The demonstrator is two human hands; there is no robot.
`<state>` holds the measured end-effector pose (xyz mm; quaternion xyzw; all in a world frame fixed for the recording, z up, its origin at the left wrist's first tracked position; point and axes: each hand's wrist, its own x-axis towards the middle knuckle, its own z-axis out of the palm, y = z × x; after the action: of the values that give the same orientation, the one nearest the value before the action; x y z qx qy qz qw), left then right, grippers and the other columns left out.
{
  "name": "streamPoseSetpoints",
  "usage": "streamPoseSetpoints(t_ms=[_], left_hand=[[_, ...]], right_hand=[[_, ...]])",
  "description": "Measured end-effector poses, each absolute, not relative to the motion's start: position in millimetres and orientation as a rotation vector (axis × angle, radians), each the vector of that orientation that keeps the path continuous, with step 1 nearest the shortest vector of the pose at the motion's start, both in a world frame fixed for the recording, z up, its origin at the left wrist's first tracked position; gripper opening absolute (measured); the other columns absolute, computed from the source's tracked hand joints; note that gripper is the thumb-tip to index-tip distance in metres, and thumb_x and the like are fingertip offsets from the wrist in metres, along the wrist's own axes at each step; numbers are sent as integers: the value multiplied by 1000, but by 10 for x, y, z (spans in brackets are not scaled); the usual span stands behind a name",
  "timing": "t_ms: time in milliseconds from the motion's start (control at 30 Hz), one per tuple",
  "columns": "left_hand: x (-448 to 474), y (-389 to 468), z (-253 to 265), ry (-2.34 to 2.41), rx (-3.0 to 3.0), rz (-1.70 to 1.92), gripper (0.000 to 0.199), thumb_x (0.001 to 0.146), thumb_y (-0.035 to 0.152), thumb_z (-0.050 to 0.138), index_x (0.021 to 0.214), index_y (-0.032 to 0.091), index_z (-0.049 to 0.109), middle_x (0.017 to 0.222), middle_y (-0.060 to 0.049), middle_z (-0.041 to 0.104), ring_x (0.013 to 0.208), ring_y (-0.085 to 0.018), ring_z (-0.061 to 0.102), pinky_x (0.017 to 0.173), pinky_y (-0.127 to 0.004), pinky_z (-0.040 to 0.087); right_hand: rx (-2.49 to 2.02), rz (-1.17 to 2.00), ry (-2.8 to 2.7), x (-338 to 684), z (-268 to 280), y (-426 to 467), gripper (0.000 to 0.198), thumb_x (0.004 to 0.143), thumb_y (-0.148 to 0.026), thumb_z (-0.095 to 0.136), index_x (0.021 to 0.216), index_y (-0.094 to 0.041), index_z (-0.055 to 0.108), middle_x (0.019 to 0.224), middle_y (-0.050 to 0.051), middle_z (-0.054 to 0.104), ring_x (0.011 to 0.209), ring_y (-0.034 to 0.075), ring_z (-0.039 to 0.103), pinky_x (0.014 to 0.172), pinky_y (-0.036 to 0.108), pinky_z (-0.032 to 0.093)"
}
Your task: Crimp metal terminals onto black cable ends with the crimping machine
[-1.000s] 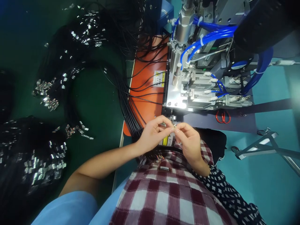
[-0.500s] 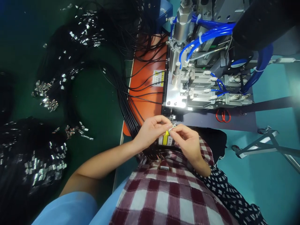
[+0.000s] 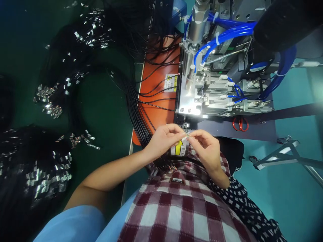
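Observation:
My left hand (image 3: 165, 139) is closed in a pinch at the front edge of the machine bench. My right hand (image 3: 207, 149) pinches from the other side, its fingertips a short gap away from the left ones. Fine coloured wires (image 3: 187, 136) bridge that gap, and both hands grip them; the cable they come from is mostly hidden by my left hand. Under my hands shows a white label with a yellow arrow (image 3: 178, 148). A bundle of black cables (image 3: 138, 124) runs beside my left wrist, and bare coloured wire ends (image 3: 172, 168) lie against my checked apron (image 3: 174, 201).
Ahead stands a metal machine (image 3: 193, 97) with blue air tubes (image 3: 232, 33). Several black cables cross the orange panel (image 3: 158, 117) into it. Red-handled scissors (image 3: 240, 124) lie at its right. Heaps of cables with shiny metal ends (image 3: 47, 178) fill the left.
My right hand has shifted slightly right, widening the gap between the fingertips, so the coloured wires now show. My left hand stays nearly in place.

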<state>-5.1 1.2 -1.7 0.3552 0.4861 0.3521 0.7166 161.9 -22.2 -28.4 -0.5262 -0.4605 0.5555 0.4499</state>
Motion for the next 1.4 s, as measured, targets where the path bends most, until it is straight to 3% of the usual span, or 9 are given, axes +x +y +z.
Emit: streamPoseSetpoints(t_ms=[167,1400], left_hand=[[-49,-5,-40,1056,802,789,28,80,36,75,75,13,61,48,8,43,44,-3,33,44,-16,25],[-40,-21,-95,1070,801,806,30,82,40,74,77,14,59,50,8,41,43,-4,32,43,-16,23]], right_hand=[[-1278,1465,-999,1573,-316,-206,9,80,-27,73,77,-20,69,68,-3,62,53,7,45,50,21,35],[-1236,1501,-816,1480,-405,-213,11,76,-28,76,76,-20,69,64,-3,61,50,8,45,49,22,39]])
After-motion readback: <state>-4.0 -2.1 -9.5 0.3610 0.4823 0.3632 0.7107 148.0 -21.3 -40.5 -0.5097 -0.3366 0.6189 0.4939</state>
